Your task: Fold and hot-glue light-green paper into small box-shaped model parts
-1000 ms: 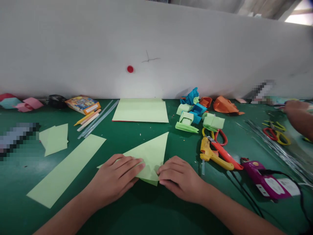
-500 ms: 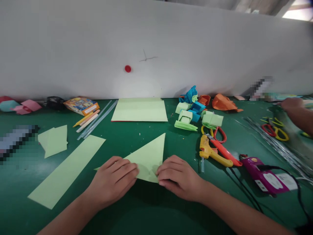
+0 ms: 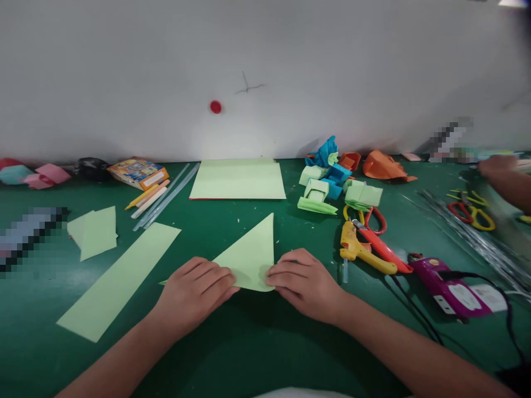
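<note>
A light green sheet of paper, its visible part shaped like a triangle, is held low over the green table between both hands. My left hand is closed on its left lower edge, the fingers covering that part. On the opposite side, my right hand pinches the lower right corner. The paper's near edge curves slightly, and one tip points away from me. Left of my left hand lies a long light green paper strip.
At the back is a stack of green paper. To the right are a yellow glue gun, a red-handled tool, a purple power strip with cords, and folded paper pieces. Another person's hand reaches in at far right.
Both hands stay on the paper. Its near edge now bows more, and its upper tip has shifted slightly left and up. The whole view has tilted a little downward.
</note>
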The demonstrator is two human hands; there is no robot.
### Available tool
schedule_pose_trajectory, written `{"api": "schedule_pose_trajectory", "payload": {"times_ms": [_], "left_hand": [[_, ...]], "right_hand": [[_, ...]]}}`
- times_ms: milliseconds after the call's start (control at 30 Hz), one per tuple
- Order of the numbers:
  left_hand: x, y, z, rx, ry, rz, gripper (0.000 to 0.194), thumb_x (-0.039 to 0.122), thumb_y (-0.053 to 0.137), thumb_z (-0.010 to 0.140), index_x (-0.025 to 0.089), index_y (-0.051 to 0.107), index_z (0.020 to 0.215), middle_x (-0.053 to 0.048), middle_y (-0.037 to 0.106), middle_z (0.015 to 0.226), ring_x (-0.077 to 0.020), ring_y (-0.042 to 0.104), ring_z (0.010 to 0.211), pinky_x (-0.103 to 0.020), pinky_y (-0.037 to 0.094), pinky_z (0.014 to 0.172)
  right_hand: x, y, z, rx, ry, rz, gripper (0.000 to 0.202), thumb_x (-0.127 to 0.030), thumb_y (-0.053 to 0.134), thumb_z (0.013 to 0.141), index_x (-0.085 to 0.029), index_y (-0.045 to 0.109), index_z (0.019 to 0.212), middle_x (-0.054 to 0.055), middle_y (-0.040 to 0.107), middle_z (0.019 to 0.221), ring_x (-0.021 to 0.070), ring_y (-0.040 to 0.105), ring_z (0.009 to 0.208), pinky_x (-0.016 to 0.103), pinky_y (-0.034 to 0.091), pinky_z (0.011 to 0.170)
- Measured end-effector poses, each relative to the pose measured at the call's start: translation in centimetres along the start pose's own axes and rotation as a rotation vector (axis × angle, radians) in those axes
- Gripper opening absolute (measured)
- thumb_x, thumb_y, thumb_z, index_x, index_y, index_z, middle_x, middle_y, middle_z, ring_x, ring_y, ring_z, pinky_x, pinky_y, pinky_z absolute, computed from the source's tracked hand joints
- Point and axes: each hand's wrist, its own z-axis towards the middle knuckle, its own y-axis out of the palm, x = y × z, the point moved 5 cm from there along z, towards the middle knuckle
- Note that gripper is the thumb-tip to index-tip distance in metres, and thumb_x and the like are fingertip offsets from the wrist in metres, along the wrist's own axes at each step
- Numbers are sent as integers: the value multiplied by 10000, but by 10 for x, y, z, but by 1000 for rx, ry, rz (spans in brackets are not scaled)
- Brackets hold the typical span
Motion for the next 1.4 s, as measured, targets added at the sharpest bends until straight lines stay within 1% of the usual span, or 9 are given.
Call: {"api": "schedule_pose_trajectory", "payload": {"times_ms": [200,333,467,567,700,800,1000,1167,1400], "left_hand": [[-1,9,-2,-55,14,21,125,217,608,990,204,723,944,-6,777,923,-169,710,813,-331,499,759],[3,12,-4,-85,50,38,175,145,559,995,191,720,1046,-23,783,1027,-183,715,876,-347,502,782],[5,12,-4,-87,54,20,184,112,546,998,180,716,1022,-14,787,1004,-169,717,876,-328,512,794],[6,11,-4,-74,30,3,168,120,563,996,185,716,1020,-6,790,995,-165,723,877,-324,517,799],[6,11,-3,-78,20,-7,175,147,561,1005,213,722,1030,5,796,998,-160,728,886,-311,515,784],[6,11,-3,-62,16,-22,164,165,569,1009,210,726,1028,10,797,982,-158,727,872,-308,513,773],[5,13,-3,-69,5,-41,163,181,571,1013,199,730,978,13,790,960,-151,717,853,-308,504,776],[4,16,-4,-118,19,-46,213,200,529,1035,200,737,989,4,790,966,-155,715,873,-309,500,783],[1,24,-9,-163,26,-89,297,215,446,1067,196,742,1084,-27,766,1194,-206,709,1029,-356,525,904]], "right_hand": [[1,4,0,-69,-39,-96,161,-207,582,1022,-228,728,1088,31,799,1076,202,642,994,365,495,865],[3,9,0,-117,-27,-110,185,-202,551,1037,-236,723,1094,33,794,1095,205,640,1004,375,484,894],[3,11,-1,-144,6,-74,153,-209,578,1016,-220,713,1089,48,781,1121,217,634,1024,385,484,913],[4,11,0,-129,37,-3,110,-207,609,989,-218,700,1049,55,776,1103,218,647,1025,392,492,927],[7,7,2,-50,34,96,95,-224,614,1007,-233,681,940,26,783,966,179,680,927,361,512,915],[8,5,2,-18,21,116,82,-217,630,1004,-232,684,944,17,786,943,169,683,892,349,517,899],[9,9,-1,-48,5,136,60,-204,641,999,-222,694,977,18,790,967,167,685,909,351,513,899],[12,13,-4,-81,27,158,102,-204,633,998,-229,679,910,18,786,990,172,678,922,366,504,911],[17,18,-6,-158,71,183,121,-221,633,992,-235,671,878,22,780,1036,180,670,966,376,475,940]]}}
